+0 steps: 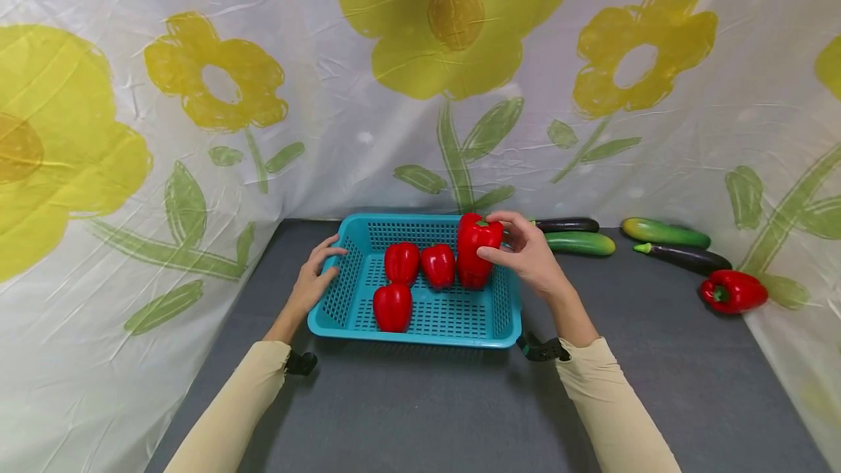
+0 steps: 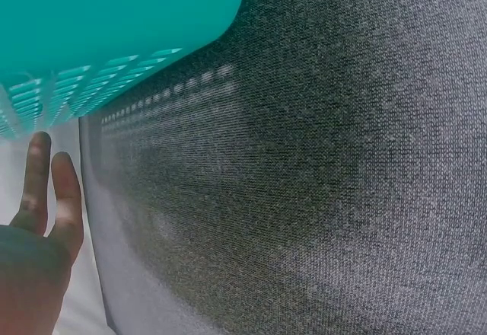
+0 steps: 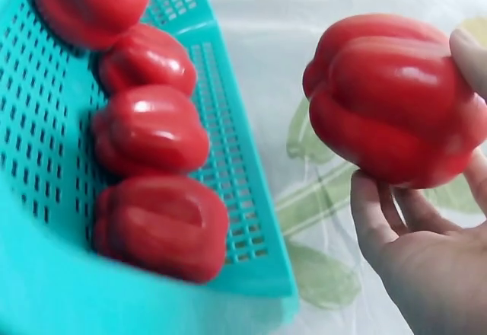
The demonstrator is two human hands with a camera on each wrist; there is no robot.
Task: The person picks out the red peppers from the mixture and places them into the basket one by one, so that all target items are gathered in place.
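Observation:
My right hand grips a red bell pepper above the right part of a blue-green plastic basket. The right wrist view shows this held bell pepper raised, with thumb and fingers on opposite sides. Several other red bell peppers lie in the basket, one bell pepper nearer the front. Another bell pepper lies below the held one, largely hidden in the head view. At the basket's left side, my left hand rests with loosely extended fingers by the rim; in the left wrist view its fingers reach toward the perforated wall.
Right of the basket, an eggplant and a green cucumber-like vegetable lie on the dark grey table. Farther right are another green vegetable, an eggplant and a bell pepper. A flowered curtain hangs behind.

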